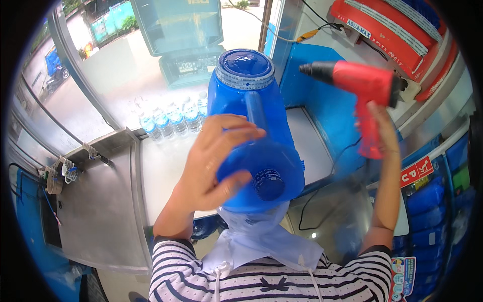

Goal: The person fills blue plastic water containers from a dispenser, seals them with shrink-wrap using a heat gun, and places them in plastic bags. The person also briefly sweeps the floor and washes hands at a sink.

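Observation:
A blue plastic water jug (281, 126) stands on the white counter in front of me. Its wide top cap (247, 62) is ringed by a printed seal band (246, 81), and a smaller spout cap (269, 185) faces me with a printed band too. My left hand (222, 162) is over the jug's near left side, fingers spread and slightly blurred; whether it touches the plastic I cannot tell. My right hand (383, 124) grips a red heat gun (364, 81) by its handle, raised to the right of the jug. Its black nozzle points left towards the top cap, some distance off.
Several small water bottles (175, 119) stand by the window, left of the jug. A stainless steel sink counter (100, 211) with taps is at left. The gun's black cord (302, 219) hangs at right. Red packs (385, 34) lie at upper right, blue containers (428, 211) at right.

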Available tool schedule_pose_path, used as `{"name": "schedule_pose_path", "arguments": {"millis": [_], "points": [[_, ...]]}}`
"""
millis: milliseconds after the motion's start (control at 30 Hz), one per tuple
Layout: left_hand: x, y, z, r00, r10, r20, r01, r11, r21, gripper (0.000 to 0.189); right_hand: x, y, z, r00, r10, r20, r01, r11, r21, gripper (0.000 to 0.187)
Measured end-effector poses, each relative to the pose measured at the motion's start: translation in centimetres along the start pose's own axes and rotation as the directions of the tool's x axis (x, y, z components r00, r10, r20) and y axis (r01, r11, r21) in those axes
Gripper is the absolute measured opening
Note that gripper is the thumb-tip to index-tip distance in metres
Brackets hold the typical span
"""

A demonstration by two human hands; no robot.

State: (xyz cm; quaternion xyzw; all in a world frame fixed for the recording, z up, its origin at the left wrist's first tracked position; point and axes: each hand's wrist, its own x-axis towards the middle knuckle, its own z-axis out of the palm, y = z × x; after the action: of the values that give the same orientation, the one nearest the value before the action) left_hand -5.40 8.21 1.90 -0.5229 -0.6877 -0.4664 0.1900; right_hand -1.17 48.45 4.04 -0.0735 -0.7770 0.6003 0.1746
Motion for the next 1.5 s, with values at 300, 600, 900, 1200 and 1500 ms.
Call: {"name": "schedule_pose_path", "arguments": {"millis": [300,600,900,1200,1500], "points": [[0.3,2.2,1.9,0.979,-0.086,0.183,0.051,0.980,0.190,0.067,5.7,32.6,7.2,0.997,-0.078,0.016,0.071,0.770,-0.634,0.055],[-0.5,1.6,2.4,0.993,-0.093,0.077,0.079,0.983,0.167,0.064,15.3,16.6,11.2,0.759,-0.589,0.276,0.629,0.555,-0.545,0.051],[-1.0,1.7,2.0,0.994,-0.070,0.089,0.060,0.992,0.112,0.060,14.1,-5.1,25.3,0.395,-0.428,0.813,0.899,0.361,-0.247,0.068],[-1.5,1.1,2.2,0.999,-0.001,0.054,-0.004,0.995,0.100,0.056,14.5,-10.2,25.2,0.835,0.315,0.450,0.438,0.114,-0.892,0.089],[-1.9,0.5,2.7,0.998,0.048,-0.040,-0.046,0.998,0.046,0.059,11.3,-14.0,22.6,0.754,0.472,0.457,0.281,0.397,-0.874,0.082]]}}
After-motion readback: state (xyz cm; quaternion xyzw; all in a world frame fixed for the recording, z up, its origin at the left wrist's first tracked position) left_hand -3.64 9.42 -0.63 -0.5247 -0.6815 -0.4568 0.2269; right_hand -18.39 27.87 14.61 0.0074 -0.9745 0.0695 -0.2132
